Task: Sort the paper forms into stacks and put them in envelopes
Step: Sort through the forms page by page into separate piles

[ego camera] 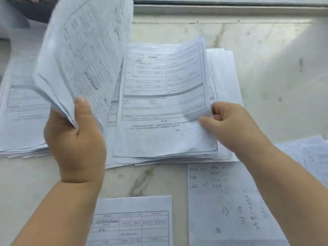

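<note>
Paper forms [85, 55], sorting under way; sheaf raised at left above marble bench [266, 68].
Left hand [76, 139] grips the sheaf, thumb clamped over its near edge. Right hand [229, 121] pinches the near-right corner of the top sheet [163, 103] on the centre stack [221, 77]. Further stack far left [19, 121]; loose sheets near. No envelopes visible; judged early, with stacking unfinished and enveloping not begun.

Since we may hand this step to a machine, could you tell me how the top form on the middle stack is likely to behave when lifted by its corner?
Probably floppy: the top form already curls where the right hand pinches it. Likely light and apt to slide off the stack.
</note>
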Demonstrator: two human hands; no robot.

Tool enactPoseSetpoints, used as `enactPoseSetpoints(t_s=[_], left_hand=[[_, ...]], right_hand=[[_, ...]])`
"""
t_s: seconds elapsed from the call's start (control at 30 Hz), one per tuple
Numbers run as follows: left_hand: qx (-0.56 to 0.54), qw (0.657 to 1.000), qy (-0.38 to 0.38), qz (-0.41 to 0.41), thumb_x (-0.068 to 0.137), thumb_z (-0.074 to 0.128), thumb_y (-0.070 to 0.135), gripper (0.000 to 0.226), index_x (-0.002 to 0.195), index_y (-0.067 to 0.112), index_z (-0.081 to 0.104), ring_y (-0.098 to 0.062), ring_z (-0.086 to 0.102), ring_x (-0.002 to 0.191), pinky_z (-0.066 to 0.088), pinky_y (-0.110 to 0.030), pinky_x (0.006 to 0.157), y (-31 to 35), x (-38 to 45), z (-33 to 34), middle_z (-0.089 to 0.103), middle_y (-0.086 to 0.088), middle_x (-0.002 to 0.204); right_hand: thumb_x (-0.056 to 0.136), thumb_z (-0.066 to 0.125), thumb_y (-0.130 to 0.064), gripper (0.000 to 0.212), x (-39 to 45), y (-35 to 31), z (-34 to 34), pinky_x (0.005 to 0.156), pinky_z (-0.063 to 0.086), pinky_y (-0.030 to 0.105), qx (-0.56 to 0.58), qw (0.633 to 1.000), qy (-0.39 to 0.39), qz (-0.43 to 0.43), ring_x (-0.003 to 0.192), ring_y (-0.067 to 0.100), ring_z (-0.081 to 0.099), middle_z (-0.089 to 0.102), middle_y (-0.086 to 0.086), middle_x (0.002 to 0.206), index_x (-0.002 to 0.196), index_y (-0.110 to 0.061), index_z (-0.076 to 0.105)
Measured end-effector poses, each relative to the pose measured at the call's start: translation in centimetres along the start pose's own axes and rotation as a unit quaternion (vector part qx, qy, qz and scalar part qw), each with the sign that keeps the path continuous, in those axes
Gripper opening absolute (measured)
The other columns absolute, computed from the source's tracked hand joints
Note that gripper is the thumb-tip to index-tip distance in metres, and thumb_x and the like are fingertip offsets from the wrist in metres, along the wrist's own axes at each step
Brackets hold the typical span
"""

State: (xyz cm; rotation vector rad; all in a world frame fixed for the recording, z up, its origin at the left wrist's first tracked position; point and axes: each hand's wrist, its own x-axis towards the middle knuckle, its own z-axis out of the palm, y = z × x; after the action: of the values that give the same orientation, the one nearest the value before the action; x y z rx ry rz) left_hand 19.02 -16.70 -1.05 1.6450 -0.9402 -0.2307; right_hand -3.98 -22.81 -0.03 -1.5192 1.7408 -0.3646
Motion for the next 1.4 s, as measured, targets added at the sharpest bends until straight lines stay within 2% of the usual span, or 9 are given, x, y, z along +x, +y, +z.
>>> enactPoseSetpoints(t_s=[0.1,0.17,0.23,0.33,0.63,0.87,1.13,1.23,1.4], left_hand=[[0.022,0.996,-0.073,0.044,0.099,0.049,0.016,0.016,0.104,0.017,0.065,0.010,0.054,0.081,0.036,-0.003,0.079,-1.0,-0.2,0.5,0.061,0.029,0.091],[0.067,0.975,-0.204,0.049,0.096,0.050,0.009,0.025,0.117,0.003,0.063,0.000,0.053,0.086,0.034,0.000,0.078,-1.8,-0.7,1.1,0.063,0.005,0.097],[0.125,0.929,-0.343,0.062,0.091,0.047,0.009,0.036,0.124,0.007,0.061,-0.013,0.056,0.102,0.038,-0.008,0.091,-2.6,-1.4,1.8,0.064,-0.002,0.109],[0.211,0.877,-0.419,0.106,0.072,0.048,0.004,0.056,0.127,0.004,0.059,-0.034,0.048,0.125,0.030,-0.031,0.108,-3.6,-2.3,2.3,0.054,-0.017,0.135],[0.264,0.845,-0.429,0.179,0.068,0.040,0.001,0.063,0.128,0.004,0.059,-0.045,0.051,0.121,0.036,-0.052,0.103,-3.9,-2.0,2.3,0.053,-0.025,0.133],[0.293,0.815,-0.464,0.186,0.069,0.073,0.002,0.073,0.138,0.008,0.050,-0.042,0.040,0.133,0.027,-0.047,0.110,-4.2,-2.1,2.1,0.042,-0.021,0.145],[0.272,0.825,-0.440,0.225,0.085,0.055,0.013,0.048,0.133,0.007,0.056,-0.041,0.049,0.126,0.039,-0.050,0.103,-4.7,-1.3,2.6,0.051,-0.021,0.137],[0.289,0.813,-0.428,0.271,0.088,0.061,0.010,0.044,0.131,0.005,0.056,-0.041,0.051,0.122,0.042,-0.049,0.099,-4.8,-1.2,2.7,0.053,-0.023,0.135],[0.357,0.744,-0.509,0.244,0.090,0.051,0.056,0.073,0.151,0.029,0.022,-0.023,0.011,0.146,0.009,-0.034,0.118,-3.9,-0.9,2.2,0.013,-0.007,0.160]], right_hand=[[0.089,0.059,-0.011,0.017,0.6,-2.0,2.3,0.051,0.041,0.033,0.054,0.998,-0.041,0.001,0.053,0.019,0.042,0.047,0.013,0.062,0.088,0.006,0.058],[0.085,0.063,-0.014,0.022,1.5,-2.5,3.4,0.069,0.060,0.045,0.119,0.990,-0.069,0.040,0.067,0.027,0.063,0.068,0.024,0.088,0.094,0.006,0.062],[0.078,0.069,-0.024,0.040,2.4,-2.1,3.5,0.086,0.056,0.051,0.160,0.977,-0.107,0.094,0.074,0.027,0.069,0.069,0.026,0.100,0.098,0.009,0.058],[0.087,0.066,-0.013,0.026,2.9,-1.0,2.7,0.071,0.059,0.033,0.207,0.955,-0.167,0.130,0.066,0.022,0.070,0.073,0.018,0.092,0.105,0.006,0.064],[0.093,0.059,-0.004,0.010,2.4,0.4,2.3,0.046,0.051,0.022,0.241,0.949,-0.148,0.138,0.049,0.014,0.061,0.066,0.007,0.069,0.084,-0.006,0.062],[0.089,0.066,-0.011,0.010,2.4,1.2,2.9,0.057,0.053,0.027,0.197,0.968,-0.110,0.114,0.049,0.010,0.062,0.068,0.001,0.059,0.081,-0.006,0.067],[0.092,0.060,-0.032,0.030,2.2,1.5,3.4,0.086,0.053,0.051,0.099,0.991,-0.052,0.071,0.072,0.031,0.061,0.068,0.014,0.079,0.078,-0.006,0.067],[0.095,0.056,-0.033,0.030,1.9,1.3,3.5,0.075,0.051,0.042,0.070,0.995,-0.031,0.058,0.071,0.024,0.053,0.061,0.011,0.078,0.080,-0.008,0.066],[0.095,0.052,-0.025,0.033,0.6,0.8,3.1,0.079,0.058,0.047,0.093,0.994,0.023,0.048,0.071,0.032,0.063,0.065,0.013,0.076,0.090,0.005,0.065]])
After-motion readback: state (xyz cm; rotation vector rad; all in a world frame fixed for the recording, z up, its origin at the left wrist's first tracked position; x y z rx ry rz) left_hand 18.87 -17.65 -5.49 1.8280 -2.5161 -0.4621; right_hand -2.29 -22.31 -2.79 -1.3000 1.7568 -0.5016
